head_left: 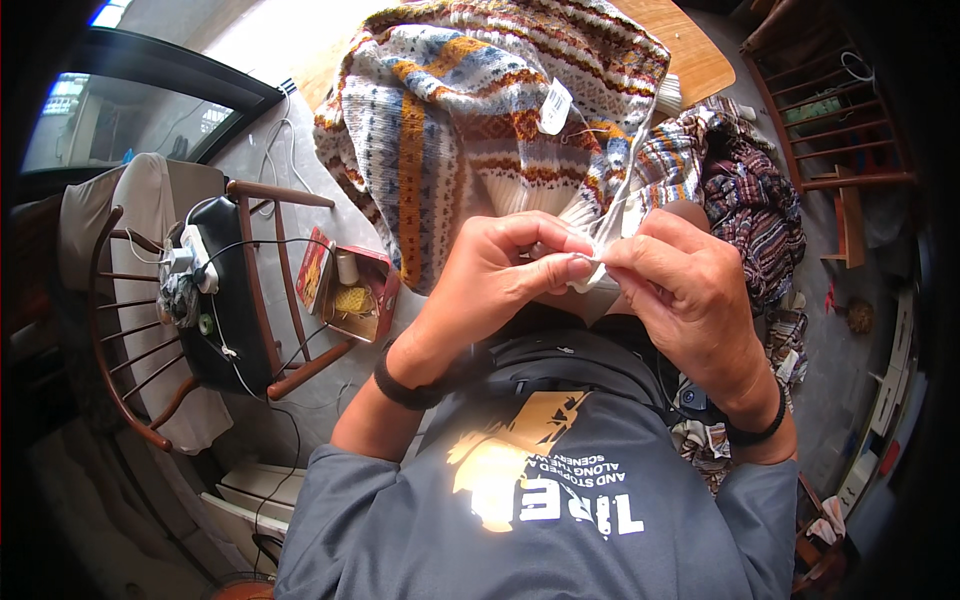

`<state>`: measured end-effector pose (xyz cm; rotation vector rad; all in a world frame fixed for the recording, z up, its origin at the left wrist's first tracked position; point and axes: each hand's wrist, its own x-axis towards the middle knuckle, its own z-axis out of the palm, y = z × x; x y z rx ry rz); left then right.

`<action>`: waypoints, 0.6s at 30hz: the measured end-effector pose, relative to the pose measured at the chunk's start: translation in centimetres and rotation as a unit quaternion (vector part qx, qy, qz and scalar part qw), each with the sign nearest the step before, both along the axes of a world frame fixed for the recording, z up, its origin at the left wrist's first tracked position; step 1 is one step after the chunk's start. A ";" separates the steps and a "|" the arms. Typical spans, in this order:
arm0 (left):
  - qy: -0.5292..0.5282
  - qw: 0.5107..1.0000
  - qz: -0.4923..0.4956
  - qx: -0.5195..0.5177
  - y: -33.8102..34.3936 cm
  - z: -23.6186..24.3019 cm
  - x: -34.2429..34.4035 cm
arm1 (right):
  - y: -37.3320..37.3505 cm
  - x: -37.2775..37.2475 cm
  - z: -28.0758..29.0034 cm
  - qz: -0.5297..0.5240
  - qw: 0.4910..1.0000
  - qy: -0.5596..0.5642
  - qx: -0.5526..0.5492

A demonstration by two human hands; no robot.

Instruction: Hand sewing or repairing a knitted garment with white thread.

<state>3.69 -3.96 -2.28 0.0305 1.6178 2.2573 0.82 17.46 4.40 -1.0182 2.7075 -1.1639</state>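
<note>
A black-seated wooden chair [243,290] stands on grey floor [840,370] near dark-framed glass [150,125].

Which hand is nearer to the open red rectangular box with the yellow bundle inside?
Left. The left hand is to the right of the open red rectangular box, not touching it; the right hand is farther right.

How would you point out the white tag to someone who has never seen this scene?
Find the wooden table at the top, partly covered by a big patterned knit. On that knit, beyond the left hand, lies the tag, a smooth white slip among multicoloured stitched bands.
</note>
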 end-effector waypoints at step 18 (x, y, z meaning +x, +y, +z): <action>0.010 1.000 -0.005 0.019 0.1 -0.3 0.1 | -0.3 0.4 0.1 -0.005 1.000 0.015 0.000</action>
